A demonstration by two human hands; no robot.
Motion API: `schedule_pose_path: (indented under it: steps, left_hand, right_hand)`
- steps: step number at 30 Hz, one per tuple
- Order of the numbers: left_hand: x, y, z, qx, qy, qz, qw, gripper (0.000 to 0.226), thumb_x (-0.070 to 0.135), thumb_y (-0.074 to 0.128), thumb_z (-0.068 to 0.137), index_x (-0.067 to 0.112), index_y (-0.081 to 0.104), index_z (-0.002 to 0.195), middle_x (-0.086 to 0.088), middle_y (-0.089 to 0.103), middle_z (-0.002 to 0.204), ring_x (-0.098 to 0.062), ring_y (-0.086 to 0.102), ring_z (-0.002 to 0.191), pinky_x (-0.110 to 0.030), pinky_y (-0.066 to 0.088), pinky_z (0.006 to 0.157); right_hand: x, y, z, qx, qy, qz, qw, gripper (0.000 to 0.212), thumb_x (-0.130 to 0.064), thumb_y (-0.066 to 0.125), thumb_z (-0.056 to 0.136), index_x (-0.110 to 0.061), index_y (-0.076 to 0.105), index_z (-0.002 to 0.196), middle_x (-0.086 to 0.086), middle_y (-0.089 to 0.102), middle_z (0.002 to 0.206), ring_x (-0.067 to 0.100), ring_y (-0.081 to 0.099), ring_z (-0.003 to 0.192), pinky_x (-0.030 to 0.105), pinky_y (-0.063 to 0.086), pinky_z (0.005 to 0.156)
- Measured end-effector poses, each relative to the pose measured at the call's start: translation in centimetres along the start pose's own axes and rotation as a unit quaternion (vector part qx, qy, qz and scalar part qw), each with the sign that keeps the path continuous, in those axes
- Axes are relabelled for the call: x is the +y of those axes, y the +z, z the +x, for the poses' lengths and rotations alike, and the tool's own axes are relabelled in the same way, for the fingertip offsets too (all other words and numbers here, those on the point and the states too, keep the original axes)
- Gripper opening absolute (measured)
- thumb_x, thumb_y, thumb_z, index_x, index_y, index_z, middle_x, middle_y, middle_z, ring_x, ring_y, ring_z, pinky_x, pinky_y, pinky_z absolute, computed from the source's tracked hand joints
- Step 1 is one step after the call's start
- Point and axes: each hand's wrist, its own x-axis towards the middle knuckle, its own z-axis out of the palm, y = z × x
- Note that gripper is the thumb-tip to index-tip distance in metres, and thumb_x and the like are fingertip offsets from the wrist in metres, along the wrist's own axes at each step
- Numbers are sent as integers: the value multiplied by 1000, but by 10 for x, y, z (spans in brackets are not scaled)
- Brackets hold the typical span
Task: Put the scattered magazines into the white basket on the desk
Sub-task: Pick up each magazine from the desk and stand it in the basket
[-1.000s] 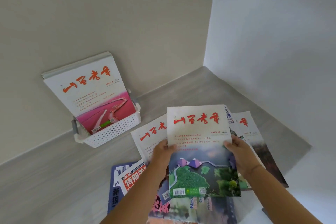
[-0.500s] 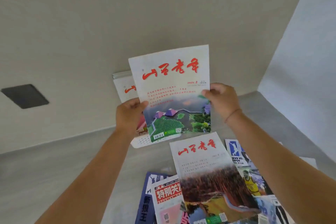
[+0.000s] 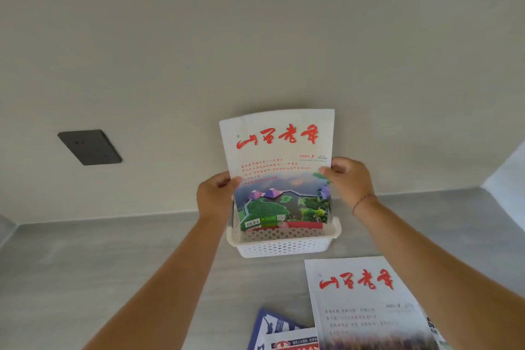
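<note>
A white magazine with red title characters and a green landscape photo (image 3: 279, 167) stands upright with its bottom edge inside the white perforated basket (image 3: 284, 246), which sits against the wall. My left hand (image 3: 216, 199) grips its left edge and my right hand (image 3: 348, 180) grips its right edge. Earlier magazines in the basket are hidden behind it, apart from a red strip at the bottom. On the desk in front lie other magazines: a white one with the same red title (image 3: 366, 304), a blue one (image 3: 271, 327) and one with a red banner (image 3: 292, 344).
The grey desk (image 3: 113, 264) runs along a beige wall with a dark switch plate (image 3: 90, 147) at the left. A white side wall (image 3: 508, 179) closes the right corner.
Both hands carried the landscape magazine from above the pile over to the basket and lowered its bottom edge into it. The view swung left, so the basket is now in the centre.
</note>
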Motion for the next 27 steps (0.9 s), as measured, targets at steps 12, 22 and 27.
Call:
schedule_pose_path:
  steps: [12,22,27]
  left_hand:
    - [-38,17,4,50,-1,102,994,32,23,70,80,17,64,111,3,67,97,-12,59,80,-15,45,70]
    - [-44,16,8,26,-12,91,995,19,24,66,83,20,71,101,-1,73,102,-25,67,81,-43,58,73]
    - [-50,9,1,26,-27,93,995,29,27,67,82,16,65,109,-3,70,107,-20,63,86,-34,55,75]
  right_hand:
    - [46,26,12,28,86,-36,995,35,-19,65,85,-12,54,117,2,63,93,20,61,85,32,50,80]
    - [47,37,8,17,63,-26,998,9,-11,60,84,-9,66,89,-1,67,70,3,59,59,13,49,56]
    - [53,29,-2,20,94,-45,994,34,-24,64,82,-15,59,114,-3,59,99,16,55,89,29,44,80]
